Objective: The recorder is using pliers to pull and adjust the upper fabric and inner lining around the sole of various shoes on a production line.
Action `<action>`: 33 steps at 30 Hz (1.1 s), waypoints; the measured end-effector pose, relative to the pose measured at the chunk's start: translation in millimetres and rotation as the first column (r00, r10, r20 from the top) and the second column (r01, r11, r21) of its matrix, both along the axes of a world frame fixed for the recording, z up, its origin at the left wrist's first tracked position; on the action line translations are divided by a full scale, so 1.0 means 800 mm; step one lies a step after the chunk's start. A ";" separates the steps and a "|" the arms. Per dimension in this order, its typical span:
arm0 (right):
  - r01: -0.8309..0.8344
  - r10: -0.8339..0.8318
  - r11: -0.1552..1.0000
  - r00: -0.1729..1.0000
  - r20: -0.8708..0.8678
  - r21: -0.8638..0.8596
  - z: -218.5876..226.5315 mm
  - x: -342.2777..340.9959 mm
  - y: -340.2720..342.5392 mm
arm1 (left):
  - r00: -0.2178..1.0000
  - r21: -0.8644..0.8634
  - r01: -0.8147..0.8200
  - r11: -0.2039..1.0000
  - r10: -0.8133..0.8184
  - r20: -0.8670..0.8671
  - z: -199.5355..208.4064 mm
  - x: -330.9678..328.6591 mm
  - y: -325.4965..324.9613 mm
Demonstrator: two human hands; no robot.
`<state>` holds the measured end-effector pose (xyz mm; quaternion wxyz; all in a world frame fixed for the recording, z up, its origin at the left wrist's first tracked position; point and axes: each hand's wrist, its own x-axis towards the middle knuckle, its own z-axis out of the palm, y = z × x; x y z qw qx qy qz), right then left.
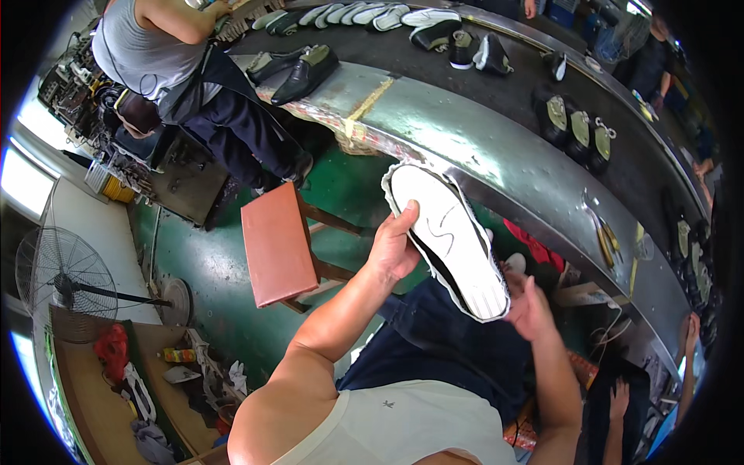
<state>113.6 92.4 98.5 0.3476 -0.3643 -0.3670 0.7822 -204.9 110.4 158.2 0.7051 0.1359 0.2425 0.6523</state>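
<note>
An unfinished shoe (443, 221) is held up in front of me, its white underside facing me and a ragged edge of material around the rim. A thin curved line crosses the middle of the white bottom. My left hand (395, 248) grips its left side, thumb pressed on the white face and fingers behind. Beside the narrower heel end is my right hand (533, 308), its visible fingers apart. Part of that hand is hidden behind the heel, so whether it touches the shoe is unclear.
A metal-edged bench (457, 128) curves along the front, carrying black shoes (306, 74), a row of pale-soled shoes (349, 15) and pliers-like tools (604, 232). At left stand a brown stool (277, 244), a fan (66, 283) and an open wooden box (85, 372). Another person (167, 54) works nearby.
</note>
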 end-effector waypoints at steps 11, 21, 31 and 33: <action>-0.356 0.046 0.881 0.721 -0.691 -0.312 -0.003 -0.071 0.038 | 0.679 0.108 0.414 0.904 -0.228 -0.698 0.008 -0.074 -0.012; -0.162 0.190 0.982 0.879 -0.437 0.100 0.021 -0.124 0.068 | 0.978 0.203 -0.005 0.979 0.047 -0.205 -0.052 0.016 -0.029; -0.582 -0.265 0.427 0.651 0.711 0.692 0.091 -0.127 0.106 | 0.945 -0.123 -0.217 0.968 0.177 -0.276 -0.081 -0.156 0.006; -0.638 -0.549 0.349 0.454 0.702 0.686 0.083 -0.080 0.156 | 0.895 -0.117 -0.333 0.936 0.275 -0.350 -0.084 -0.223 0.014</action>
